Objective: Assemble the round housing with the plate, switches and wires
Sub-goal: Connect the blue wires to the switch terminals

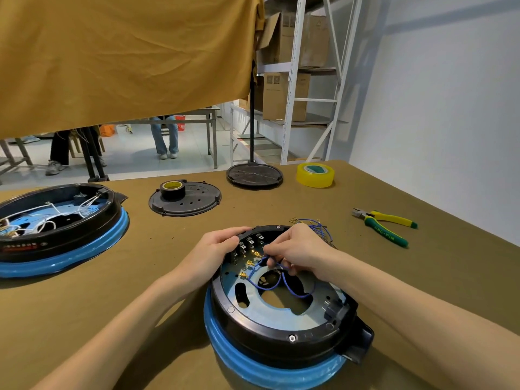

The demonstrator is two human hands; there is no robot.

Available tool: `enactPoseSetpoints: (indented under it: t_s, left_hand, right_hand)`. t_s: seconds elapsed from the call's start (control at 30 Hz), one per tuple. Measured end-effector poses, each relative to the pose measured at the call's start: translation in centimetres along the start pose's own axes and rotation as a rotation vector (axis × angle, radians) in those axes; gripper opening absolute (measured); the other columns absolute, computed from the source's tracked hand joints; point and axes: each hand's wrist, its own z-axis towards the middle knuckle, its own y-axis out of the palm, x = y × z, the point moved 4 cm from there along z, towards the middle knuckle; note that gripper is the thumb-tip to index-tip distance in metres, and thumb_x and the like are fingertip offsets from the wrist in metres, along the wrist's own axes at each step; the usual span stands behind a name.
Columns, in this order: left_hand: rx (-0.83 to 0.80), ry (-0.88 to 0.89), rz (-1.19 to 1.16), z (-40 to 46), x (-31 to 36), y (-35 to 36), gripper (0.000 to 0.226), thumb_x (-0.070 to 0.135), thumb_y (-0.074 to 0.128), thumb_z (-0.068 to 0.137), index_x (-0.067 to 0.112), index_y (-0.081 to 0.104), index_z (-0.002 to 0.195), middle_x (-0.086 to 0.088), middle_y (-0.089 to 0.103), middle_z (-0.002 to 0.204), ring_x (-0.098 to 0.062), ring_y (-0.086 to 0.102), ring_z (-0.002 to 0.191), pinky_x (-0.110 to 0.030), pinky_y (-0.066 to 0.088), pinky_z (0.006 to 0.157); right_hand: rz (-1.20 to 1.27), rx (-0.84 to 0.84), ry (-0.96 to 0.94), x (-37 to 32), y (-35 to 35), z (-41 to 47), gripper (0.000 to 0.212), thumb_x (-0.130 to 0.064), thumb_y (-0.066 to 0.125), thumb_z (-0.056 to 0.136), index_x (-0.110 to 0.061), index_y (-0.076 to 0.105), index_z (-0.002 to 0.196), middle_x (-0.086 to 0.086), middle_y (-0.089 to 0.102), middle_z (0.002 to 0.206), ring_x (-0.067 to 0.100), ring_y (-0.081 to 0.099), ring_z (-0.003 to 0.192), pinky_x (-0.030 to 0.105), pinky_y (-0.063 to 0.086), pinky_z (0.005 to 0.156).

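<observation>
Right, I see the round housing sitting close to the table's near edge, black on its blue base ring, with open brown table surface stretching away at 9 o'clock and at 3 o'clock from it. At 10 o'clock from it, well apart, sits a second housing with white wires inside. At 12 o'clock lies a black cover plate with a black tape roll on it. Farther back, at the far edge, are a dark round stand base and a yellow tape roll. The pliers lie at 2 o'clock, near the right edge. Loose blue wires lie just beyond the housing's rim.

My left hand grips the housing's far-left rim beside the switches, fingers curled over the black block. My right hand reaches in from 3 o'clock, fingertips pinching a blue wire above the metal plate. That wire loops across the plate's central opening. Both forearms come in from the near edge, angled inward toward the housing.
</observation>
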Motion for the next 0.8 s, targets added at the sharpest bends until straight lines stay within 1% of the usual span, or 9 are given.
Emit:
enactPoseSetpoints:
  t_s: [0.13, 0.23, 0.3, 0.37, 0.43, 0.47, 0.6, 0.7, 0.8]
  left_hand:
    - [0.006, -0.007, 0.009, -0.03, -0.03, 0.03, 0.036, 0.017, 0.042, 0.110, 0.032, 0.063, 0.135, 0.000, 0.071, 0.128, -0.015, 0.068, 0.115, -0.038, 0.054, 0.100]
    - [0.000, -0.007, 0.002, -0.07, -0.05, 0.06, 0.036, 0.017, 0.042, 0.110, 0.031, 0.063, 0.135, 0.000, 0.071, 0.127, -0.016, 0.068, 0.115, -0.040, 0.054, 0.101]
    - [0.002, -0.003, -0.001, -0.04, -0.08, 0.11, 0.035, 0.016, 0.042, 0.109, 0.034, 0.064, 0.131, 0.001, 0.072, 0.125, -0.016, 0.069, 0.114, -0.039, 0.054, 0.100]
    - [0.002, 0.000, -0.004, 0.03, -0.14, 0.10, 0.035, 0.017, 0.042, 0.109, 0.037, 0.064, 0.128, 0.002, 0.073, 0.124, -0.013, 0.070, 0.111, -0.034, 0.056, 0.096]
    - [0.002, 0.002, -0.001, 0.11, -0.21, 0.08, 0.035, 0.018, 0.042, 0.110, 0.040, 0.064, 0.126, 0.004, 0.073, 0.123, -0.010, 0.071, 0.108, -0.028, 0.056, 0.090]
    - [0.001, 0.003, 0.004, 0.14, -0.24, 0.07, 0.035, 0.018, 0.042, 0.110, 0.040, 0.064, 0.126, 0.005, 0.073, 0.122, -0.009, 0.071, 0.108, -0.026, 0.056, 0.089]
    - [-0.009, -0.001, 0.005, 0.19, -0.34, 0.08, 0.035, 0.017, 0.042, 0.110, 0.035, 0.063, 0.131, 0.004, 0.073, 0.122, -0.009, 0.071, 0.108, -0.025, 0.056, 0.088]
    - [-0.011, 0.005, 0.010, 0.20, -0.33, 0.01, 0.036, 0.016, 0.041, 0.110, 0.034, 0.063, 0.132, 0.005, 0.074, 0.122, -0.008, 0.071, 0.107, -0.022, 0.056, 0.086]
    - [-0.011, 0.013, 0.021, 0.22, -0.26, -0.07, 0.035, 0.016, 0.042, 0.110, 0.036, 0.063, 0.129, 0.007, 0.074, 0.119, -0.004, 0.072, 0.104, -0.016, 0.055, 0.080]
  right_hand:
    - [-0.136, 0.079, -0.086, -0.16, -0.27, 0.07, 0.017, -0.008, 0.068, 0.092, -0.002, 0.078, 0.079, 0.015, 0.074, 0.070, 0.011, 0.051, 0.043, 0.019, 0.042, 0.040]
    - [-0.276, 0.113, -0.201, -0.23, -0.02, -0.32, 0.027, -0.010, 0.065, 0.095, -0.014, 0.078, 0.071, -0.003, 0.071, 0.059, -0.002, 0.053, 0.040, 0.010, 0.038, 0.043]
    - [-0.330, 0.147, -0.255, -0.30, -0.04, -0.61, 0.028, -0.012, 0.066, 0.095, -0.014, 0.078, 0.070, -0.008, 0.069, 0.056, -0.006, 0.055, 0.042, 0.007, 0.038, 0.046]
    - [-0.323, 0.200, -0.292, -0.44, -0.44, -0.68, 0.022, -0.011, 0.071, 0.092, -0.009, 0.081, 0.074, -0.003, 0.072, 0.060, -0.003, 0.057, 0.042, 0.012, 0.044, 0.050]
    - [-0.318, 0.231, -0.303, -0.59, -0.74, -0.62, 0.017, -0.011, 0.075, 0.089, -0.008, 0.082, 0.075, 0.003, 0.074, 0.063, 0.000, 0.057, 0.042, 0.018, 0.048, 0.051]
    - [-0.330, 0.230, -0.297, -0.63, -0.71, -0.55, 0.014, -0.013, 0.076, 0.088, -0.009, 0.083, 0.076, 0.003, 0.073, 0.062, 0.001, 0.057, 0.041, 0.018, 0.048, 0.050]
    - [-0.402, 0.209, -0.276, -0.70, -0.10, -0.10, 0.010, -0.018, 0.079, 0.087, -0.013, 0.083, 0.079, -0.003, 0.068, 0.056, -0.001, 0.056, 0.040, 0.013, 0.042, 0.046]
    - [-0.435, 0.222, -0.297, -0.77, 0.05, 0.14, 0.010, -0.020, 0.078, 0.087, -0.014, 0.083, 0.080, -0.007, 0.067, 0.061, 0.001, 0.058, 0.053, 0.019, 0.045, 0.056]
    - [-0.452, 0.215, -0.314, -0.84, 0.18, 0.25, 0.011, -0.021, 0.078, 0.088, -0.016, 0.083, 0.080, -0.009, 0.066, 0.063, 0.003, 0.060, 0.060, 0.019, 0.044, 0.059]
